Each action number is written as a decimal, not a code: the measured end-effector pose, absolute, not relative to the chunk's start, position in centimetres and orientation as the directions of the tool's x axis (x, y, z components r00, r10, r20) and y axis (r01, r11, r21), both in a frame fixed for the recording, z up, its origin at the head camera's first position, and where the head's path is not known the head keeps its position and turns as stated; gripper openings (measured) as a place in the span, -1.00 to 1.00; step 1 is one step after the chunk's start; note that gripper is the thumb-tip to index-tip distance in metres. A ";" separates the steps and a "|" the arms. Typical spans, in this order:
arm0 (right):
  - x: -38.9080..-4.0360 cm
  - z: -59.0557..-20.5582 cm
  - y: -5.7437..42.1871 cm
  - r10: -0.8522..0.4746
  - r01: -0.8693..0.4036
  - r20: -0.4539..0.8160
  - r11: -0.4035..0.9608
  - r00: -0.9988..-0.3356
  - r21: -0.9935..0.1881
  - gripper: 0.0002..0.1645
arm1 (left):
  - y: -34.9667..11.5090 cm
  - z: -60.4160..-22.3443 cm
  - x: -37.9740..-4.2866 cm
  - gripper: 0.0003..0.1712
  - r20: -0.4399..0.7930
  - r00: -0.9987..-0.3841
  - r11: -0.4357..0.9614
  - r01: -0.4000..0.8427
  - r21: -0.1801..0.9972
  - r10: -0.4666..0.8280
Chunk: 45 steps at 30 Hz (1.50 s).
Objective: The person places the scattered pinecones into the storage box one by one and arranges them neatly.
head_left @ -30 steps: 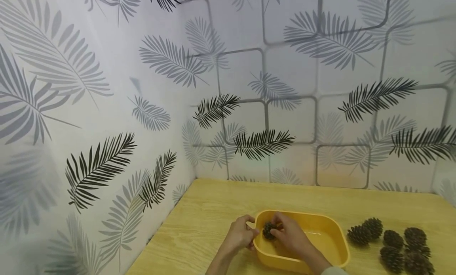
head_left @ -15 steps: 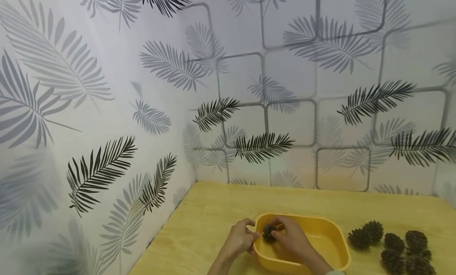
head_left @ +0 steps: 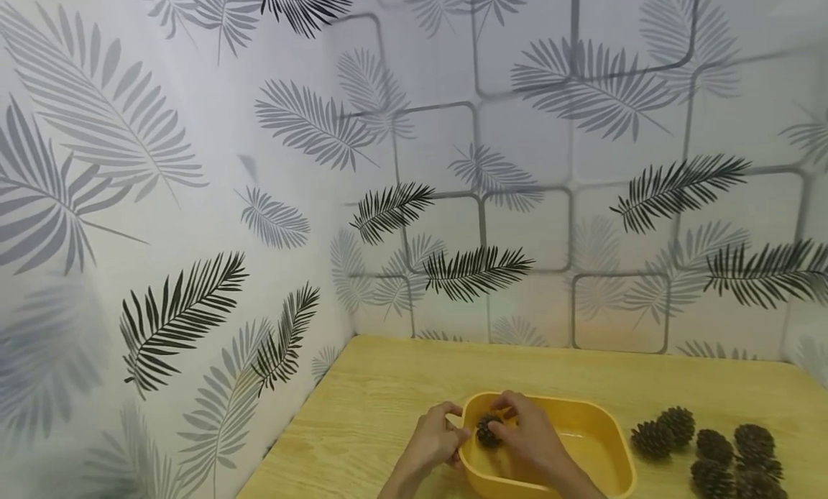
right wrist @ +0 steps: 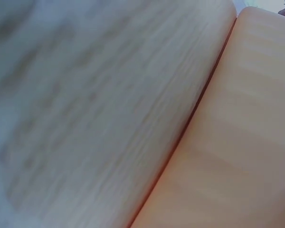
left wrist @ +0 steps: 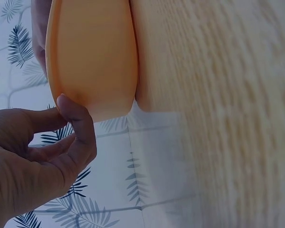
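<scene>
A yellow plastic tub with rounded corners stands on the table. My left hand grips its left rim; in the left wrist view, the thumb and fingers of that hand pinch the tub's edge. Inside the tub, at its left end, my right hand holds a brown pine cone between thumb and fingers. The cone is low in the tub; whether it touches the bottom I cannot tell. Mostly the tub's outer wall fills the right wrist view, where the pine cone is hidden.
Several more pine cones lie right of the tub: a pair close to it and a cluster farther right. The wooden table meets a leaf-patterned wall covering at the back and left.
The whole scene sits slightly lower in the head view. Both hands keep their places, with the right fingers shifting slightly on the pine cone.
</scene>
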State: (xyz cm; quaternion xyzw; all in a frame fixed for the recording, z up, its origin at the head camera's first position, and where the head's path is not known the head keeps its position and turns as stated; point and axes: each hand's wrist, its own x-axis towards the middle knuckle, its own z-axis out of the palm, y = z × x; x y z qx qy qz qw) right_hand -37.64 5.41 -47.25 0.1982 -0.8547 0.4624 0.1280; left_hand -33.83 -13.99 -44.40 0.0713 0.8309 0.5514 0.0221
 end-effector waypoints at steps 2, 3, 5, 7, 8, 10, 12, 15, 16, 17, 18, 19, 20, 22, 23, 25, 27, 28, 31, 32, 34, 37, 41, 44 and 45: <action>-37.4 -47.1 5.4 -0.202 -0.455 0.410 0.487 -0.889 -0.746 -0.73 | -14.0 -44.4 -33.7 -0.59 0.038 -0.988 0.383 0.093 0.919 0.149; -37.3 -47.1 5.5 -0.194 -0.455 0.415 0.483 -0.889 -0.748 -0.73 | -13.9 -44.4 -33.6 -0.60 0.033 -0.988 0.385 0.089 0.919 0.149; -37.2 -47.1 5.5 -0.178 -0.454 0.424 0.485 -0.888 -0.747 -0.74 | -13.9 -44.4 -33.6 -0.60 0.026 -0.988 0.388 0.082 0.918 0.149; -37.1 -47.1 5.5 -0.166 -0.454 0.432 0.487 -0.887 -0.746 -0.74 | -13.8 -44.5 -33.6 -0.60 0.019 -0.989 0.391 0.074 0.917 0.144; -37.0 -47.1 5.5 -0.162 -0.456 0.435 0.487 -0.886 -0.745 -0.73 | -13.8 -44.5 -33.6 -0.60 0.015 -0.990 0.393 0.070 0.917 0.141; -37.0 -46.9 5.5 -0.159 -0.458 0.440 0.487 -0.884 -0.744 -0.73 | -13.8 -44.7 -33.8 -0.59 0.011 -0.990 0.396 0.065 0.916 0.139; -36.9 -46.6 5.6 -0.159 -0.463 0.446 0.481 -0.881 -0.744 -0.73 | -13.8 -44.8 -34.1 -0.59 0.010 -0.991 0.395 0.064 0.917 0.137; -37.0 -45.9 5.8 -0.162 -0.480 0.465 0.485 -0.871 -0.731 -0.73 | -13.8 -44.7 -34.5 -0.59 0.029 -0.989 0.391 0.083 0.917 0.142; -37.0 -45.7 5.9 -0.159 -0.485 0.472 0.489 -0.867 -0.725 -0.73 | -13.8 -44.6 -34.6 -0.59 0.039 -0.989 0.391 0.093 0.916 0.144; -37.0 -45.4 6.0 -0.157 -0.489 0.478 0.490 -0.864 -0.722 -0.73 | -13.8 -44.5 -34.6 -0.58 0.045 -0.988 0.389 0.100 0.916 0.148; -37.0 -45.2 6.2 -0.157 -0.492 0.483 0.493 -0.862 -0.717 -0.73 | -13.8 -44.3 -34.6 -0.57 0.050 -0.987 0.388 0.107 0.915 0.153; -37.0 -45.0 6.3 -0.158 -0.492 0.484 0.497 -0.861 -0.715 -0.72 | -13.8 -44.2 -34.7 -0.57 0.054 -0.986 0.391 0.112 0.914 0.156; -36.9 -44.9 6.4 -0.160 -0.493 0.484 0.497 -0.861 -0.714 -0.72 | -13.7 -44.1 -34.6 -0.57 0.054 -0.986 0.394 0.112 0.912 0.157; -36.8 -44.7 6.7 -0.164 -0.487 0.474 0.500 -0.865 -0.716 -0.71 | -13.7 -44.0 -34.5 -0.56 0.045 -0.986 0.397 0.106 0.912 0.159; -36.7 -44.7 6.8 -0.167 -0.484 0.468 0.499 -0.868 -0.719 -0.71 | -13.7 -44.0 -34.4 -0.56 0.040 -0.986 0.398 0.101 0.912 0.159; -36.5 -44.6 7.1 -0.167 -0.477 0.460 0.497 -0.872 -0.725 -0.71 | -13.6 -44.0 -34.2 -0.57 0.038 -0.987 0.403 0.098 0.910 0.155; -36.2 -44.5 7.3 -0.163 -0.472 0.455 0.491 -0.875 -0.732 -0.71 | -13.6 -44.1 -34.1 -0.57 0.035 -0.988 0.406 0.094 0.909 0.151; -36.1 -44.5 7.5 -0.158 -0.470 0.455 0.489 -0.876 -0.735 -0.71 | -13.6 -44.1 -34.0 -0.57 0.034 -0.988 0.408 0.093 0.908 0.150; -35.7 -44.3 7.9 -0.151 -0.466 0.454 0.488 -0.878 -0.738 -0.72 | -13.5 -44.2 -33.9 -0.57 0.028 -0.989 0.416 0.088 0.905 0.147; -35.6 -44.2 8.1 -0.150 -0.465 0.453 0.482 -0.879 -0.742 -0.73 | -13.5 -44.2 -33.9 -0.57 0.024 -0.989 0.418 0.084 0.905 0.146; -35.4 -44.0 8.4 -0.146 -0.464 0.453 0.479 -0.880 -0.745 -0.73 | -13.4 -44.3 -33.9 -0.57 0.024 -0.989 0.422 0.083 0.903 0.143; -35.2 -43.6 9.1 -0.146 -0.463 0.451 0.470 -0.881 -0.751 -0.73 | -13.4 -44.3 -33.8 -0.58 0.025 -0.990 0.422 0.082 0.903 0.140; -35.1 -43.0 10.0 -0.142 -0.466 0.455 0.462 -0.879 -0.755 -0.71 | -13.5 -44.1 -33.9 -0.57 0.022 -0.990 0.410 0.078 0.908 0.141; -34.8 -42.7 10.7 -0.140 -0.463 0.452 0.452 -0.881 -0.762 -0.70 | -13.5 -44.0 -33.9 -0.56 0.017 -0.989 0.406 0.075 0.911 0.144; -34.7 -42.6 11.0 -0.141 -0.462 0.450 0.452 -0.882 -0.763 -0.69 | -13.6 -44.0 -33.9 -0.56 0.017 -0.989 0.406 0.076 0.911 0.147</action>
